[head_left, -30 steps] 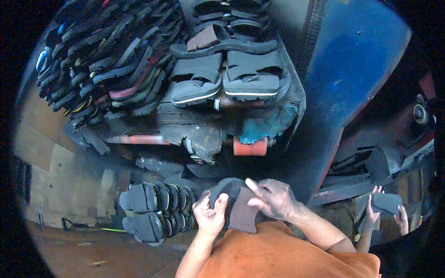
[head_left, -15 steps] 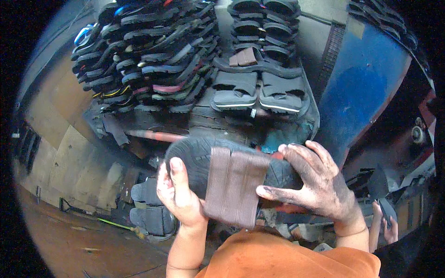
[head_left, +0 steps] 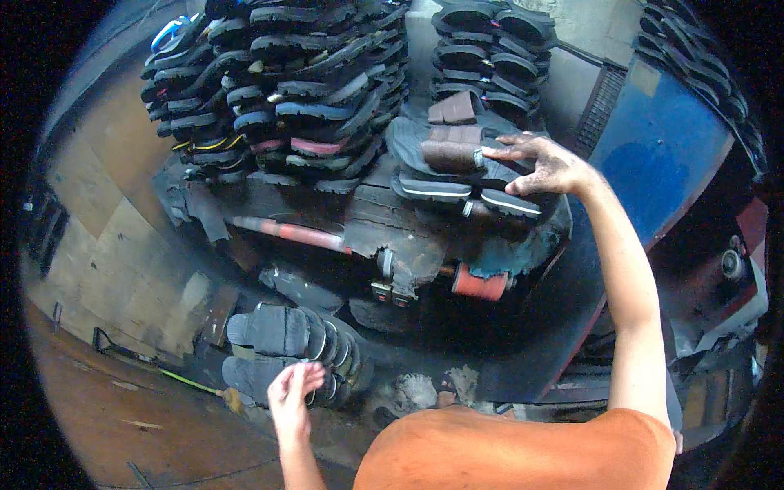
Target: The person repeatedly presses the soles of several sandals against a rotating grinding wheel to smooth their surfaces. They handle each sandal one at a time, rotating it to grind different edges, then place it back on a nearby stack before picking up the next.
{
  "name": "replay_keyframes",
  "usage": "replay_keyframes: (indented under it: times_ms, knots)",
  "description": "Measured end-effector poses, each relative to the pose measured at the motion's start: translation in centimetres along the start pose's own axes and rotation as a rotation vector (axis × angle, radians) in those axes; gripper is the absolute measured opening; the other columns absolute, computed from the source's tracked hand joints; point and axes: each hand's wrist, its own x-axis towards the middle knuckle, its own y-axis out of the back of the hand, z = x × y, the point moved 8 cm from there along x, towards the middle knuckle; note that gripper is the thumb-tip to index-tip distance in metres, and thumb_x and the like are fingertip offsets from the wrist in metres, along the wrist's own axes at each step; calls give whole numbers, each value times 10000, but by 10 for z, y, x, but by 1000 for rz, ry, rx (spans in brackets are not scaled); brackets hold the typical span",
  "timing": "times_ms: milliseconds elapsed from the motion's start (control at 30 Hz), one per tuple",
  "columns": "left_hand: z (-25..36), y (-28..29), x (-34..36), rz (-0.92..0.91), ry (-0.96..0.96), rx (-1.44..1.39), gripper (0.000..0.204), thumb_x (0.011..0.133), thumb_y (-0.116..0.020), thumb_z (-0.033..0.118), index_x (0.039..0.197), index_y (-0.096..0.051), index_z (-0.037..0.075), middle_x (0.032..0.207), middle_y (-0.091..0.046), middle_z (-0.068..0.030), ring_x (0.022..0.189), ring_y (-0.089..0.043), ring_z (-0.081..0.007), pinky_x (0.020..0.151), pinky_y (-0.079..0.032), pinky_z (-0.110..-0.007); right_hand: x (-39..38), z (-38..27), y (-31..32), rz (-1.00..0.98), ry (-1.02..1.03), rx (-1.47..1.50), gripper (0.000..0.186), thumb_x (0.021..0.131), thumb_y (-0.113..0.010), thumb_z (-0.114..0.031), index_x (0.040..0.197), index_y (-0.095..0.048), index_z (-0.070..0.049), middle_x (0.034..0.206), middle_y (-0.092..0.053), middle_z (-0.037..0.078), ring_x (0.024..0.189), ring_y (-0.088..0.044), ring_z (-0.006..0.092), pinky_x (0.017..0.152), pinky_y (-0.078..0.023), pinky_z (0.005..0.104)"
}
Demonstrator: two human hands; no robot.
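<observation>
My right hand reaches forward to the bench. Its thumb and fingers span one end of a black sandal with a brown strap, which rests on top of the black slide sandals with light edge lines. Another brown-strapped sandal lies just behind it. Down at the lower left, my left hand is off the sandal, with its fingers loosely bent and nothing visible in them. It hangs in front of a stack of black slides near the floor.
Tall piles of dark soles fill the bench's left side, and stacked sandals stand behind. A red spool and a reddish rod are at the worn front edge. A blue panel borders the right.
The brown-strapped sandal has gone from in front of my body to the bench pile with my right hand. My left hand has let go and dropped to the lower left.
</observation>
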Motion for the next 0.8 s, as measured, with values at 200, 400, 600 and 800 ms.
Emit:
replay_keyframes:
  times_ms: [200,400,600,800]
  knots:
    - [-16,131,-42,435,82,-7,235,1005,-602,242,982,-651,13,953,-711,-129,849,-705,-204,729,-582,-307,-1,-5,7,45,66,118,725,674,-843,-154,1357,-603,-113,1340,-620,107,1283,-532,253,1131,-370,383]
    - [-13,211,-28,526,-108,181,316,966,-665,284,1136,-670,18,1039,-714,-87,909,-678,-149,786,-541,-282,-3,39,-2,-7,-76,121,816,704,-843,-330,1399,-541,-27,1472,-499,158,1411,-404,273,1196,-246,404]
    - [-13,257,59,695,-19,920,558,885,-714,431,1148,-652,-58,1134,-679,-214,1088,-636,-315,966,-468,-386,-13,85,7,44,-68,-50,656,839,-759,-213,1412,-514,-10,1516,-454,151,1438,-369,253,1199,-236,385]
    - [16,52,127,-295,-806,1421,579,791,-698,126,1356,-583,76,1495,-434,-196,1418,-357,-358,1150,-334,-458,-57,-40,23,468,-87,-438,516,930,-656,-165,1412,-529,-36,1454,-531,119,1369,-462,248,1110,-388,400]
